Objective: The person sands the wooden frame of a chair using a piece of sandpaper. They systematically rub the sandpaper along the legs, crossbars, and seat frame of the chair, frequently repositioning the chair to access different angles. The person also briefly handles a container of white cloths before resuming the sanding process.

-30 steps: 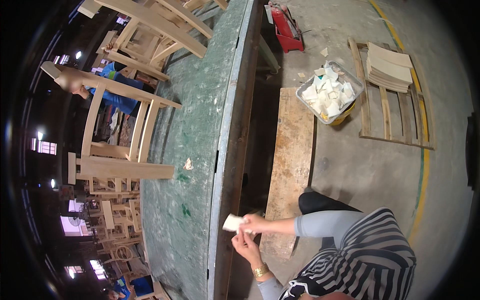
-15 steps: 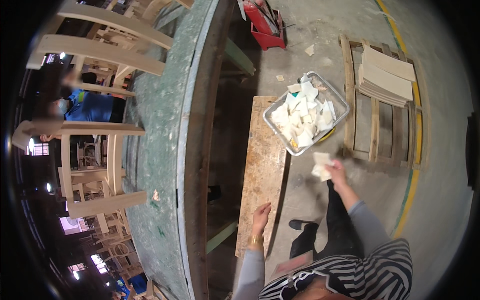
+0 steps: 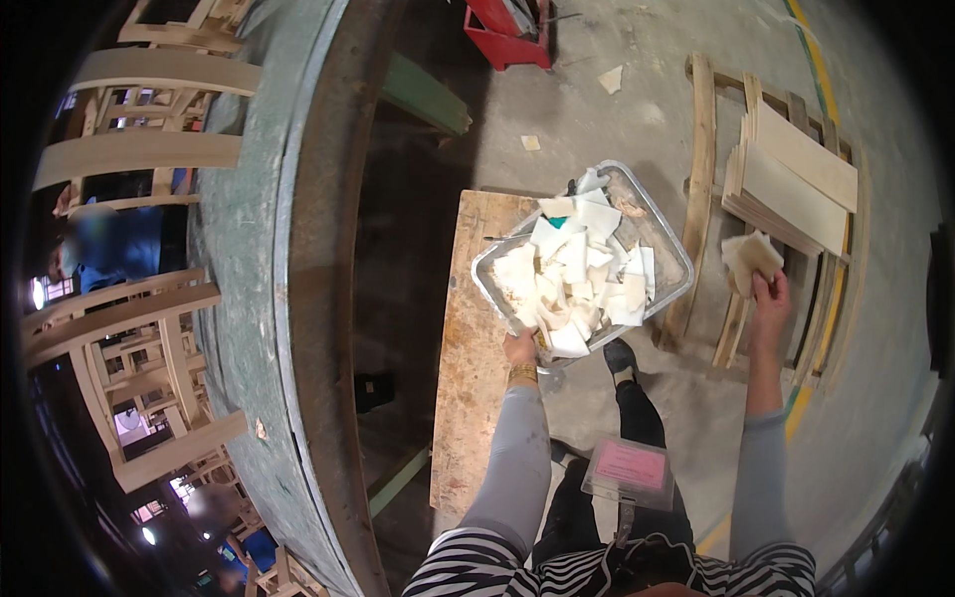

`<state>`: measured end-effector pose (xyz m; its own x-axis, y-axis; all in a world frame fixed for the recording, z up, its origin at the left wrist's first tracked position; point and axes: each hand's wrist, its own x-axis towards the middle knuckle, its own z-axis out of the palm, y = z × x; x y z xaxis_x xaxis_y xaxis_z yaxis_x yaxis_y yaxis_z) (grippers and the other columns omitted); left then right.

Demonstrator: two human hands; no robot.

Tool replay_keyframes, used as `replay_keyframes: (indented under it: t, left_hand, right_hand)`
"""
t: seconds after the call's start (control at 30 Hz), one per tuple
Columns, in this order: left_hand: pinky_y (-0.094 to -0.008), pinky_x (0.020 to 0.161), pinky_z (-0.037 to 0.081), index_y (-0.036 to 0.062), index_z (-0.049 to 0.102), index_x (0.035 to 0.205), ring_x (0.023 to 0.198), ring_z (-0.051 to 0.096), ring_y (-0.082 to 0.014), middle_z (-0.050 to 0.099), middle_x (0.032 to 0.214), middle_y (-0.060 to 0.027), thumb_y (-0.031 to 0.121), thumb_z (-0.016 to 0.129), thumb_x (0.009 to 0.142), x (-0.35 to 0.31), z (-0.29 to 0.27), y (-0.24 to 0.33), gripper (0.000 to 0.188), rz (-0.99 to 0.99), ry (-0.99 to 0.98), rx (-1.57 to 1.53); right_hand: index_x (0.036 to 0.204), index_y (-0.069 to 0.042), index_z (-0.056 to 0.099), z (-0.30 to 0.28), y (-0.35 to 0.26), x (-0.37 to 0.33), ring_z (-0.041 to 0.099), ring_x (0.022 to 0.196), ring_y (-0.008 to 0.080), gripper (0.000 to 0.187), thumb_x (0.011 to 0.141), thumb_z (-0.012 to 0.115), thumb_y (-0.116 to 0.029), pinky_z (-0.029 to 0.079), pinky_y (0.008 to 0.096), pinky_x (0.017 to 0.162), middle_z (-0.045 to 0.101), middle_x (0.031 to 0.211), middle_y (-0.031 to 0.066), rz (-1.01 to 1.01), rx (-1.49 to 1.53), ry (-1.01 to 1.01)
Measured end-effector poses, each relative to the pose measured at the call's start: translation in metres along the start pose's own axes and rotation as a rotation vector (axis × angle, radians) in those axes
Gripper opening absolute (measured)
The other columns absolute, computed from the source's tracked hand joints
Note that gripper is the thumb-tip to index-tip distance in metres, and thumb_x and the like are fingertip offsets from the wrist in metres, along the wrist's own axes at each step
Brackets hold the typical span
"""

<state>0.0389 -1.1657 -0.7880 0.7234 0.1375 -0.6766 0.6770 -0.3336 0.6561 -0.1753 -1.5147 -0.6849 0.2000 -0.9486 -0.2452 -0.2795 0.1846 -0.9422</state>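
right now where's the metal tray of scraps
Center of the head view: the metal tray rests on the wooden board's far end, left hand at its near rim.

**Wearer: clothing noted**

Both forearms in close-fitting grey long sleeves. Left hand (image 3: 519,348) bare, gold-coloured bangle at the wrist; right hand (image 3: 771,303) bare. Torso in black-and-white striped top. Dark trousers and dark shoes. Pink card in a clear holder, probably clipped at the chest.
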Motion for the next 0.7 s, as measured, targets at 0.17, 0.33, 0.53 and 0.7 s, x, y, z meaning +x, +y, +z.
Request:
replay_keyframes:
  t: [0.17,0.33,0.53,0.7]
  left_hand:
    - [-0.0347,0.075,0.052,-0.0003,0.056,0.117,0.089,0.065,-0.0217,0.066,0.105,-0.011,-0.001,0.062,0.081,-0.012,-0.04,-0.022,0.036,-0.097,-0.013,-0.013]
    - [-0.0308,0.081,0.051,-0.0036,0.057,0.12,0.097,0.063,-0.021,0.066,0.108,-0.0113,-0.002,0.067,0.077,-0.048,-0.119,-0.036,0.044,-0.236,0.088,-0.092]
    - [-0.0309,0.079,0.051,-0.0035,0.059,0.115,0.094,0.064,-0.0195,0.067,0.106,-0.0113,-0.001,0.068,0.077,-0.047,-0.149,-0.06,0.039,-0.26,0.119,-0.118]
    - [-0.0297,0.078,0.051,-0.0038,0.062,0.112,0.089,0.064,-0.0177,0.068,0.101,-0.0083,0.0,0.068,0.078,-0.034,-0.142,-0.073,0.035,-0.195,0.114,-0.17]
  right_hand:
    - [0.12,0.001,0.056,0.062,-0.001,0.034,0.056,0.094,0.0105,0.032,0.09,0.061,-0.009,0.044,0.025,0.085,0.061,0.106,0.0038,-0.135,0.155,-0.03]
    - [0.12,-0.002,0.056,0.157,0.018,0.025,0.059,0.092,0.0142,0.036,0.086,0.066,-0.007,0.047,0.0283,0.085,0.061,0.11,0.006,-0.186,0.036,-0.201]
    - [0.114,-0.002,0.059,0.215,0.049,-0.029,0.054,0.106,0.034,0.034,0.08,0.066,-0.006,0.044,0.0403,0.092,0.057,0.114,0.0151,-0.553,-0.706,-0.393]
    - [0.12,-0.007,0.058,0.222,0.056,-0.088,0.048,0.114,0.0341,0.045,0.077,0.07,-0.013,0.039,0.042,0.097,0.053,0.121,0.0124,-0.156,-0.655,-0.944]
